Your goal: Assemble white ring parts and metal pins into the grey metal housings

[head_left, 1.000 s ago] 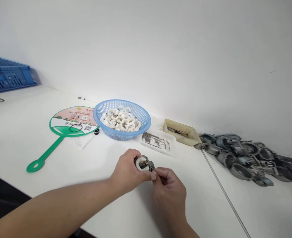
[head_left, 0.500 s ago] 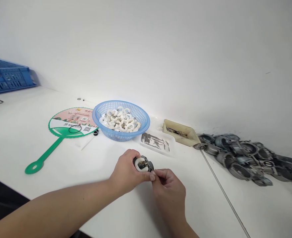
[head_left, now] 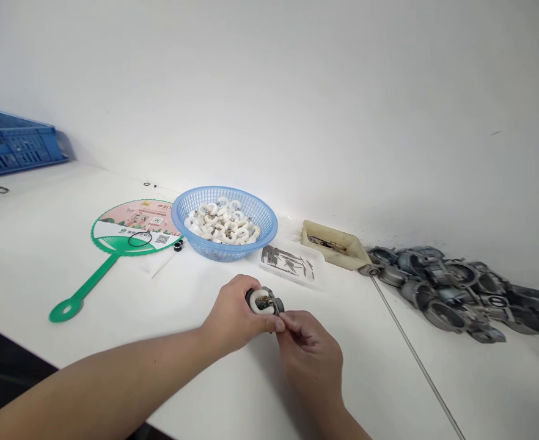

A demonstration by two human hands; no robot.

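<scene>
My left hand [head_left: 237, 313] is wrapped round a dark metal housing [head_left: 278, 304], above the white table. A white ring [head_left: 256, 302] with small brass-coloured parts sits inside the housing. The fingers of my right hand [head_left: 310, 348] are pinched together at the housing's lower right edge, close to my left thumb. What the right fingers hold is too small to make out. Beyond the hands stands a blue mesh basket [head_left: 196, 242] full of white rings [head_left: 223, 220]. Beside it, a clear tray [head_left: 292, 279] carries thin dark pins.
Dark metal housings [head_left: 443, 311] are heaped at the right, beside a cream box [head_left: 356, 261] with thin parts. A green-handled fan [head_left: 90, 284] lies left of the basket. At the far left is a blue crate [head_left: 35, 146]. A metal strip [head_left: 416, 354] crosses the table.
The housing has turned slightly in my left hand, and my right fingertips have shifted a little to the left along it. The view has moved slightly.
</scene>
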